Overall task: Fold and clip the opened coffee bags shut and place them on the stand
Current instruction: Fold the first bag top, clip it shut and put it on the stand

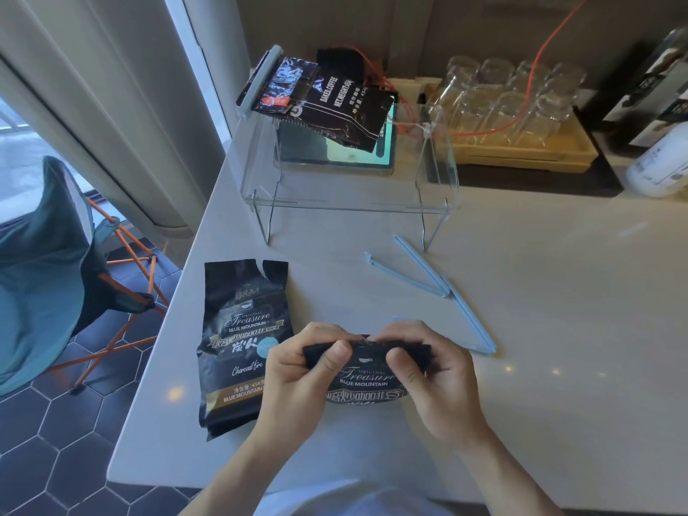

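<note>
Black coffee bag (366, 381) held low over the counter's (540, 310) near edge, folded top pinched between left hand (298, 370) and right hand (428, 370), thumbs pressed on the fold. Second opened bag (242, 344) flat just left. Blue clips (420, 271) beyond, before the clear stand (346, 202) bearing a clipped bag (335, 106).

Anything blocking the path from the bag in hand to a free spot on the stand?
Nothing visible. The held bag sits between both hands near the counter edge; the counter up to the clear stand holds only the blue clips, lying flat. The clipped bag takes the stand's left rear; its right side is free.
</note>
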